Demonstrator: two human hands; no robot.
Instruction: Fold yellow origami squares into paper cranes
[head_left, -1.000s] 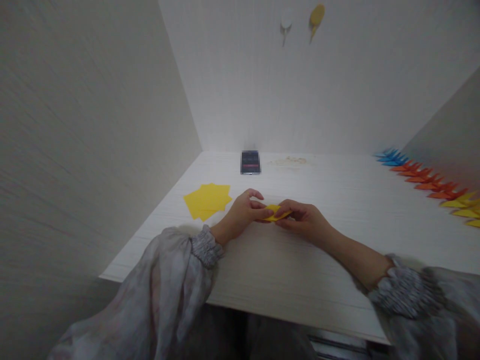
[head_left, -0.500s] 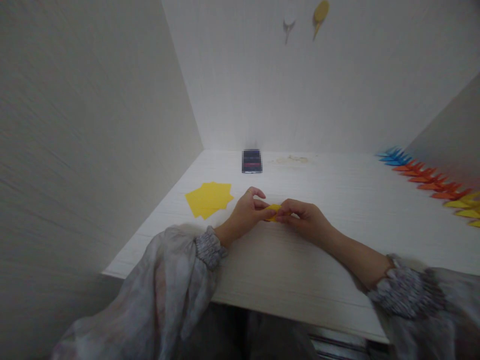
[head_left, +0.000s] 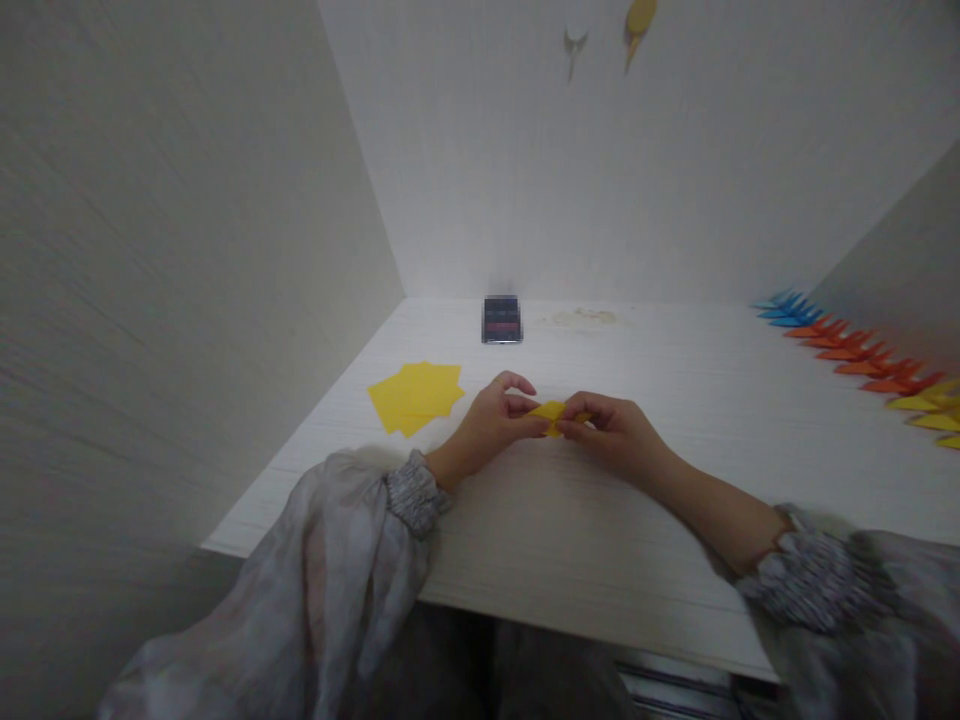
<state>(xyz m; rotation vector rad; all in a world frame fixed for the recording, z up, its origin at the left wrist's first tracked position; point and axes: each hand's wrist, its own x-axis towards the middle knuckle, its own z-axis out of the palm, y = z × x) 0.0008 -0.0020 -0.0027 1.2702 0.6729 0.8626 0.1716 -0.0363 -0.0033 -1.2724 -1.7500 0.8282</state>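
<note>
A small folded piece of yellow origami paper [head_left: 551, 411] is held between my two hands, just above the white table. My left hand [head_left: 501, 415] pinches its left end between thumb and fingers, with the index finger arched above it. On the other side, my right hand [head_left: 606, 425] grips the right end with thumb and fingertips, and a bit of yellow pokes out behind them. The fingers cover much of the folds. Left of my left hand lies a fanned stack of yellow paper sheets [head_left: 417, 397].
At the back of the table [head_left: 570, 560] stands a dark, blurred-out device [head_left: 502, 320] near the wall. Along the right side runs a row of folded paper pieces: blue [head_left: 789, 310], orange-red [head_left: 862, 356] and yellow [head_left: 934, 412]. Two hooks, one gold [head_left: 640, 20], hang on the back wall.
The folded yellow paper has tilted slightly between my fingers and shows more of its pointed upper edge. Both hands keep their pinch in nearly the same place.
</note>
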